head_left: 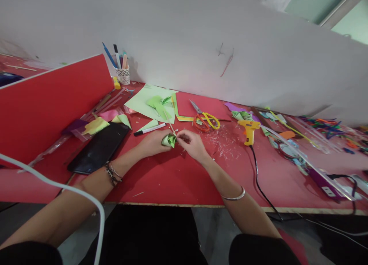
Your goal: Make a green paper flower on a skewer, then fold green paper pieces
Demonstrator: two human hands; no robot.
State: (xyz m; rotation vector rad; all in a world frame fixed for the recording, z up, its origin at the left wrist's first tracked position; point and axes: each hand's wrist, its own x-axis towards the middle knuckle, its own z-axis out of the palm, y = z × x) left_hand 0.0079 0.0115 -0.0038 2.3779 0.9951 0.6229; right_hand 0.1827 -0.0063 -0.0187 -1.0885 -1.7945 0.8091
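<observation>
My left hand (156, 143) is closed around a small rolled green paper piece (169, 140) with darker lines, held above the red tabletop. At its right edge, the thumb and forefinger of my right hand (190, 143) pinch together against the paper. A thin pale stick (170, 124) rises behind the paper; whether it is joined to it I cannot tell. Just beyond my left hand lies a white marker with a black cap (149, 129). Scissors with red and yellow handles (204, 118) rest farther back, with paper shreds near them.
A yellow glue gun (249, 132) stands to the right, its black cord running off the front edge. Green sheets (140, 102) and red sheets (201, 104) lie at the back. On the left are a black phone (99, 148), a red board (57, 104) and a pen cup (123, 75).
</observation>
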